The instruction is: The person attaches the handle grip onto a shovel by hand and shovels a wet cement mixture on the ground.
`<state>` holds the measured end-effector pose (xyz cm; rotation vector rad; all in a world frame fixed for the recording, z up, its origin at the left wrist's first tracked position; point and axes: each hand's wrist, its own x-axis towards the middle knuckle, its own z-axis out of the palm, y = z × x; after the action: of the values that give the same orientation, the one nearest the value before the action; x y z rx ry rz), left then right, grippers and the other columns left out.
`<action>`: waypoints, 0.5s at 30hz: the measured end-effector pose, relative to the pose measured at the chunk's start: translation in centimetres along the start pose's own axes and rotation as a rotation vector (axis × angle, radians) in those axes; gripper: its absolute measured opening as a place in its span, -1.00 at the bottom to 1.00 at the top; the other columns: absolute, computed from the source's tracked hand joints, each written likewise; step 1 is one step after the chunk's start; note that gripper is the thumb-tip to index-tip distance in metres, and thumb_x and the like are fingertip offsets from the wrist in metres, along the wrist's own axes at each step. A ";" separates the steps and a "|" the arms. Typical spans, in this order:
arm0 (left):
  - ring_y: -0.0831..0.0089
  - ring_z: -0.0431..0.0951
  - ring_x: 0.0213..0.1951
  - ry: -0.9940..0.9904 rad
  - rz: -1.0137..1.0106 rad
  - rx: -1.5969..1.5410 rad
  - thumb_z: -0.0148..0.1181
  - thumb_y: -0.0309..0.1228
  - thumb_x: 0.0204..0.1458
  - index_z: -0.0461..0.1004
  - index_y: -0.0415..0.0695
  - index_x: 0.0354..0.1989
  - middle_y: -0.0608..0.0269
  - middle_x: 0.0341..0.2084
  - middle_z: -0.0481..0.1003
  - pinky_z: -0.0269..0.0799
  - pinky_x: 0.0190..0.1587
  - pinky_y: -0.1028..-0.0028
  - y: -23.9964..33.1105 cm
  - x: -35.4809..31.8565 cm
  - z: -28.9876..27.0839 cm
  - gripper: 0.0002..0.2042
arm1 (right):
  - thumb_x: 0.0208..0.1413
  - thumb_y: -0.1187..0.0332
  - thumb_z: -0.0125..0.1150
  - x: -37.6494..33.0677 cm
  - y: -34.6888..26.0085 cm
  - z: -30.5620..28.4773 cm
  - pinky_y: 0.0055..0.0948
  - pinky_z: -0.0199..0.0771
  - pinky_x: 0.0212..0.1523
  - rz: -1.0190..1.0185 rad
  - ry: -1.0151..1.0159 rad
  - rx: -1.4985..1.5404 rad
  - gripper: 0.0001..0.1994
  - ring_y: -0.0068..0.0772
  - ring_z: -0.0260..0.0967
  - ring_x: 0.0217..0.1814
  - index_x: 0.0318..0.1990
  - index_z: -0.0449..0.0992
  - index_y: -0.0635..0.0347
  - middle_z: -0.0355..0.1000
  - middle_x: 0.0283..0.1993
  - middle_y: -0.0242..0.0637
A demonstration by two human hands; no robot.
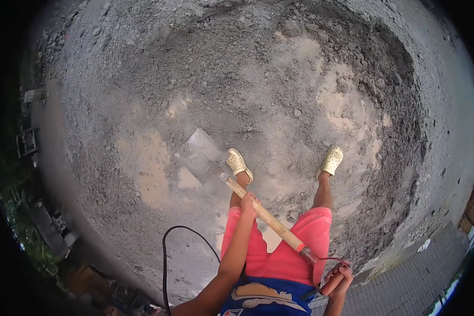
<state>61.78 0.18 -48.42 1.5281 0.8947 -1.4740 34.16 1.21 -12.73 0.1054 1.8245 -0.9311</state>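
Note:
A shovel with a pale wooden shaft (271, 221) slants across my body, from its grip at my lower right to its grey metal blade (201, 154) at the left. My left hand (249, 203) is wrapped round the middle of the shaft. At the upper end, my right hand (338, 280) is closed round the red D-shaped handle (330, 287). The blade lies low over the grey gravelly ground, beside my left clog (238, 164); whether it touches the ground I cannot tell.
My right clog (330, 161) stands on the same uneven ground. Puddles of brown water (151, 168) lie at the left and right. A dark, raised gravel bank (400, 68) curves round the far right. A black cable (165, 247) loops beside my left arm. Paving (405, 274) shows at the lower right.

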 end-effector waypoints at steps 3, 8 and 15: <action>0.41 0.28 -0.69 0.002 0.028 0.083 0.09 -0.37 -0.14 0.24 -0.06 -0.55 0.30 -0.69 0.24 0.32 -0.61 0.36 0.8 -3.0 2.9 -0.86 | -0.24 0.29 0.02 -1.0 -0.7 -1.7 -0.36 0.36 -0.72 0.000 0.046 0.108 -0.61 -0.27 0.24 -0.72 -0.19 0.26 0.28 0.23 -0.61 -0.24; 0.42 0.27 -0.70 -0.041 0.137 0.393 0.12 -0.32 -0.18 0.24 -0.08 -0.55 0.29 -0.73 0.22 0.31 -0.63 0.41 1.0 -5.7 11.3 -0.82 | -0.24 0.28 0.00 -1.3 2.7 -6.4 -0.39 0.36 -0.69 0.086 0.034 0.294 -0.55 -0.27 0.29 -0.66 -0.12 0.27 0.28 0.28 -0.56 -0.22; 0.43 0.30 -0.69 -0.125 0.211 0.749 0.10 -0.39 -0.15 0.25 -0.14 -0.53 0.26 -0.69 0.24 0.32 -0.64 0.45 -7.7 -8.4 25.1 -0.84 | -0.21 0.24 0.02 -1.2 5.4 -9.1 -0.36 0.34 -0.75 0.098 0.248 0.669 -0.58 -0.26 0.32 -0.69 -0.13 0.30 0.23 0.31 -0.51 -0.23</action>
<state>43.77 -19.00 -40.25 1.9443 0.0751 -1.8218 30.35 11.17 -13.28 0.7461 1.6354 -1.4742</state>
